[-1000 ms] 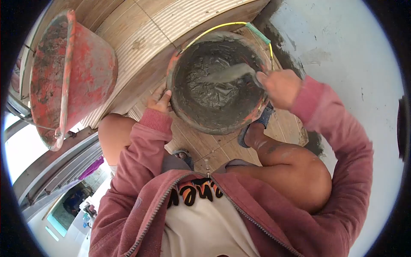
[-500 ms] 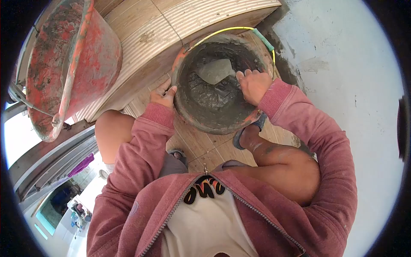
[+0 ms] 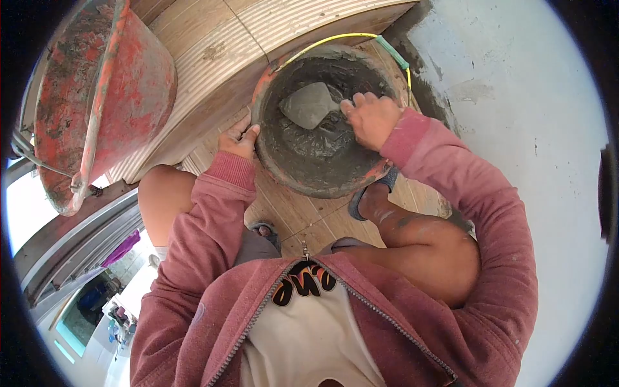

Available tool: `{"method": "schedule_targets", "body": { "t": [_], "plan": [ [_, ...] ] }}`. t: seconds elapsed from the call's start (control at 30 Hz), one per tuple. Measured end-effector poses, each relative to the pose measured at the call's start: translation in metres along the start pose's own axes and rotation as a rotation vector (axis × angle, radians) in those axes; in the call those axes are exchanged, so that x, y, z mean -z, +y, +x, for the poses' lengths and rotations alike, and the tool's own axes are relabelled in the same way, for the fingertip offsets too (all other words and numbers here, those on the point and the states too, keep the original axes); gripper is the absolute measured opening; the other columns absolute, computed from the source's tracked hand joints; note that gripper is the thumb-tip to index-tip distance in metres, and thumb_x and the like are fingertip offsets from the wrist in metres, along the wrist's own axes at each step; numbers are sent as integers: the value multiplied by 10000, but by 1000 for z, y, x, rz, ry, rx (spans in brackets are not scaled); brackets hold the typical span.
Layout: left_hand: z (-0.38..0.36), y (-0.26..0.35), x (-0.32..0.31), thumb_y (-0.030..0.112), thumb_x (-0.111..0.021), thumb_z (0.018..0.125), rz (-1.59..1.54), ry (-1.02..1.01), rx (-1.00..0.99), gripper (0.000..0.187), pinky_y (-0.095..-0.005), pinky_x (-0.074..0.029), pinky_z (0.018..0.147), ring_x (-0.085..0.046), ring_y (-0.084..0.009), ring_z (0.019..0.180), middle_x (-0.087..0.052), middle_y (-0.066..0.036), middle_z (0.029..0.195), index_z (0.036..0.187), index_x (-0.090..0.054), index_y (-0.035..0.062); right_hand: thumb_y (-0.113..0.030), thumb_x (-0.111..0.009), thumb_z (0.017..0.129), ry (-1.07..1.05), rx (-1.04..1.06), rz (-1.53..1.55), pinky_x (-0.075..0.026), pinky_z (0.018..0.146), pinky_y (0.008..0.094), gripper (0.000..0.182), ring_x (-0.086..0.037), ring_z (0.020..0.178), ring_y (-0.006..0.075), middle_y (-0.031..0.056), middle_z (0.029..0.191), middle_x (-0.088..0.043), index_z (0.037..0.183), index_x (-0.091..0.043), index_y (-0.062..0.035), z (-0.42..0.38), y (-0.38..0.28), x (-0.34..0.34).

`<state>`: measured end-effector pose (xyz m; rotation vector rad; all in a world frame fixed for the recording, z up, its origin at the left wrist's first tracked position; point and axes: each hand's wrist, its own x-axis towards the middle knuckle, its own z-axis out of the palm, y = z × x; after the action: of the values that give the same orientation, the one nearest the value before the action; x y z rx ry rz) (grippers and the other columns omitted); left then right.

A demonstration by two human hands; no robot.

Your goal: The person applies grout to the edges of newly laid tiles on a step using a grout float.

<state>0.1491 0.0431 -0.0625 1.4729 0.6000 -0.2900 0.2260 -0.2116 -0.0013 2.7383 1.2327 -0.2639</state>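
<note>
A round bucket [image 3: 277, 164] with a yellow wire handle stands between my knees and holds wet grey mortar [image 3: 309, 145]. My left hand [image 3: 238, 138] grips its left rim, thumb and fingers pressed on the edge. Over the right part of the bucket, my right hand [image 3: 371, 120] is closed round the handle of a trowel; the fingers cover most of that handle. The trowel's blade [image 3: 307, 106] lies flat on the mortar, pointing left and coated in grey.
A large red bucket [image 3: 138, 84] smeared with mortar is tilted at the upper left, on a tiled step [image 3: 213, 48] with a ridged edge. Along the right runs a pale grey wall [image 3: 516, 129]. My sandalled feet are just below the mortar bucket.
The trowel blade and my right hand have moved left across the mortar. The bucket and my left hand appear slightly further left and higher in view.
</note>
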Motion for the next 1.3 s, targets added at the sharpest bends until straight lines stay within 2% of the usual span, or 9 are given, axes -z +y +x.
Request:
{"method": "schedule_targets", "body": {
  "t": [0.33,0.67,0.77,0.83,0.93,1.0,1.2,1.27,1.3],
  "plan": [
    [-4,4,-3,109,-520,799,-30,20,-13,311,-300,-501,583,-583,-174,706,-589,-85,892,1107,-504,63,-142,-448,734,-121,32,-23,-453,566,324,185,-537,718,213,81,747,-523,884,-517,-58,9,-8,0],
    [-3,5,1,112,-524,795,-39,-7,1,327,-301,-498,602,-572,-178,710,-578,-80,910,1115,-495,53,-177,-522,716,-24,60,117,-442,567,351,211,-542,732,234,90,755,-511,885,-483,-58,-13,1,17],
    [2,-2,7,122,-529,792,183,11,-156,347,-299,-496,597,-570,-184,703,-562,-88,952,1129,-483,56,-186,-576,700,-1,-49,341,-421,568,370,241,-520,701,293,119,741,-486,838,-443,-40,-42,10,24],
    [-6,10,0,151,-539,789,33,19,33,362,-295,-491,584,-568,-181,681,-553,-88,951,1134,-480,58,-211,-568,708,15,-96,401,-426,571,381,244,-518,701,301,118,741,-488,842,-461,-38,-65,26,26],
    [-15,21,-3,133,-526,791,92,16,76,340,-241,-451,522,-524,-136,603,-559,-58,841,1114,-496,31,-222,-561,716,138,-167,465,-431,597,388,251,-512,716,322,123,777,-504,861,-491,-29,-112,46,29],
    [-22,24,-1,114,-512,793,171,11,17,327,-203,-416,464,-482,-96,540,-564,-28,752,1108,-502,25,-197,-564,710,527,-352,491,-441,623,374,261,-524,757,320,140,849,-524,899,-508,-26,-143,54,13],
    [-33,4,44,190,-501,770,109,93,138,307,-263,-448,467,-536,-145,605,-572,-71,784,1025,-543,25,-192,-553,722,342,-799,447,-439,635,389,312,-526,798,335,169,908,-529,967,-461,-22,-178,67,-64],
    [-7,-32,71,291,-430,784,149,108,103,349,-329,-480,587,-560,-200,738,-576,-114,864,989,-552,36,-231,-551,732,186,-831,529,-430,624,414,318,-525,772,358,199,850,-537,940,-445,-14,-157,75,-91],
    [3,-37,66,320,-377,792,-186,70,152,398,-348,-467,663,-547,-229,813,-562,-138,924,1027,-532,39,-256,-553,735,126,-823,588,-425,619,428,328,-524,758,371,217,819,-539,919,-441,-8,-141,83,-103]
  ]
}}
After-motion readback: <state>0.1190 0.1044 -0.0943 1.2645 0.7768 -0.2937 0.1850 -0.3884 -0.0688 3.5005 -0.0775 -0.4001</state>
